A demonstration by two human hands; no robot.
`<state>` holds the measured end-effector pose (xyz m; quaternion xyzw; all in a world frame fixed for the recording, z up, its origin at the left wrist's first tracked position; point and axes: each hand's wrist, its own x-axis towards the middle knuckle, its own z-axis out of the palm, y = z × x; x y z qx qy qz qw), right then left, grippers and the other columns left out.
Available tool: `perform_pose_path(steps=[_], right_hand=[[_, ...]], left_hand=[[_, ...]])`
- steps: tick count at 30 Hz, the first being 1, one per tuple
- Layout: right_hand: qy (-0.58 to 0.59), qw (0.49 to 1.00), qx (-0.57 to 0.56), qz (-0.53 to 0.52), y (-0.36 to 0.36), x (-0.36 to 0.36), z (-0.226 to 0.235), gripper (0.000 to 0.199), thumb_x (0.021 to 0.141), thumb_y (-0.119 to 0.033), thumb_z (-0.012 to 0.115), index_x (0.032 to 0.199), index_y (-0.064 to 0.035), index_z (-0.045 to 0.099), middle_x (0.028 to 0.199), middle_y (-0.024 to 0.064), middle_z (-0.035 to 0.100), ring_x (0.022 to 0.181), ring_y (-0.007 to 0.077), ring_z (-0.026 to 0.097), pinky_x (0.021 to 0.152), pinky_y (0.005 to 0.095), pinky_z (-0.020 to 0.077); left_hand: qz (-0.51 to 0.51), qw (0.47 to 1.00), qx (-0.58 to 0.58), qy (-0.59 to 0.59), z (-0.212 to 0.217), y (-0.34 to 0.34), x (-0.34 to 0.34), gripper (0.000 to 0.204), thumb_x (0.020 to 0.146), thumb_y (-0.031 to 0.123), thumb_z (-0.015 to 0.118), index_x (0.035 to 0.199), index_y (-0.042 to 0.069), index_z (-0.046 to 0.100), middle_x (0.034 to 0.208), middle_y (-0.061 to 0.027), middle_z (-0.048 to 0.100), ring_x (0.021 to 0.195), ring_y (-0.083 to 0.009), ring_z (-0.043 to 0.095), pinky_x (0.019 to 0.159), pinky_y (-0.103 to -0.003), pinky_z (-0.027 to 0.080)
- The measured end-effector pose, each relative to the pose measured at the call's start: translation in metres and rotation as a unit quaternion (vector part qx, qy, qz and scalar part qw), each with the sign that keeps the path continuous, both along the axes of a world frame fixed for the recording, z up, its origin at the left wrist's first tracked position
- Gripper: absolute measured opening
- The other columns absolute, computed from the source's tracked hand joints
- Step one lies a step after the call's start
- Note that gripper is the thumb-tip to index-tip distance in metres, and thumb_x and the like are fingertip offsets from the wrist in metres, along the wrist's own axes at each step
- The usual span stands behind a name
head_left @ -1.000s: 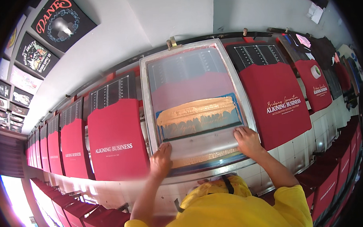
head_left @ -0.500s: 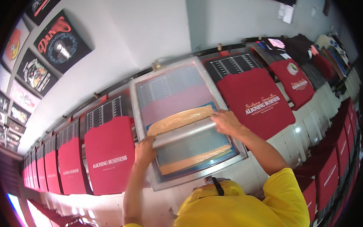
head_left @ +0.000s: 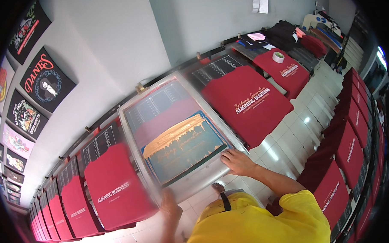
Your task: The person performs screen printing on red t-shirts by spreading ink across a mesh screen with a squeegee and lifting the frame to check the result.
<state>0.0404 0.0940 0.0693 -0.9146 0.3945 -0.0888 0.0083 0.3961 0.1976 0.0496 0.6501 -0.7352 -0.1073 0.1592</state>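
Since half a second ago the one screen frame point(head_left: 180, 137) has swung left off the printed shirt point(head_left: 249, 100) toward the next. The right hand point(head_left: 238, 162) lies flat on its near rail, and the blurred left hand point(head_left: 171, 206) grips the near-left corner, though I cannot tell how tightly. The gold ink point(head_left: 175, 133) might run or the wet print smear if the frame tilts or drags; two hands, about ten red shirts on the tabletop row, one tape roll point(head_left: 278, 57).
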Motion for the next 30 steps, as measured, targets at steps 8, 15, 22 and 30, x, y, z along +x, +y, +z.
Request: perform_pose_path(steps=[8, 15, 22, 30], right_hand=[[-0.073, 0.997, 0.015, -0.007, 0.011, -0.001, -0.005, 0.068, 0.083, -0.046, 0.071, 0.125, 0.0052, 0.054, 0.125, 0.0205, 0.055, 0.119, 0.0368, 0.051, 0.103, 0.0444, 0.0429], [-0.256, 0.93, -0.011, -0.263, -0.031, -0.015, -0.03, 0.04, 0.094, -0.029, 0.059, 0.12, 0.0021, 0.06, 0.125, 0.0217, 0.06, 0.117, 0.0387, 0.057, 0.096, 0.046, 0.0475], [-0.351, 0.841, 0.071, -0.406, -0.08, -0.023, -0.071, 0.029, 0.095, -0.017, 0.052, 0.112, 0.0027, 0.065, 0.11, 0.026, 0.067, 0.105, 0.0442, 0.063, 0.093, 0.0471, 0.0498], [-0.306, 0.797, 0.165, -0.493, -0.086, -0.013, -0.053, 0.039, 0.095, -0.029, 0.046, 0.101, 0.0011, 0.069, 0.099, 0.0298, 0.067, 0.097, 0.0486, 0.063, 0.088, 0.0526, 0.0495]], left_hand=[[-0.031, 0.999, 0.004, 0.008, 0.011, 0.01, -0.003, 0.068, 0.071, -0.009, 0.063, 0.135, -0.005, 0.04, 0.137, -0.0243, 0.044, 0.13, -0.0457, 0.043, 0.108, -0.051, 0.04], [0.09, 0.99, -0.101, 0.033, -0.024, -0.002, 0.051, 0.056, 0.091, 0.018, 0.064, 0.138, -0.005, 0.043, 0.138, -0.0263, 0.046, 0.133, -0.0431, 0.042, 0.111, -0.048, 0.035], [0.289, 0.932, 0.028, 0.215, -0.093, -0.033, 0.106, 0.03, 0.098, 0.019, 0.051, 0.095, -0.006, 0.067, 0.073, -0.0077, 0.056, 0.069, -0.015, 0.052, 0.065, -0.033, 0.042], [0.364, 0.87, -0.012, 0.331, -0.109, -0.034, 0.113, 0.024, 0.096, 0.014, 0.054, 0.082, -0.003, 0.062, 0.068, 0.0036, 0.048, 0.065, -0.008, 0.043, 0.058, -0.029, 0.035]])
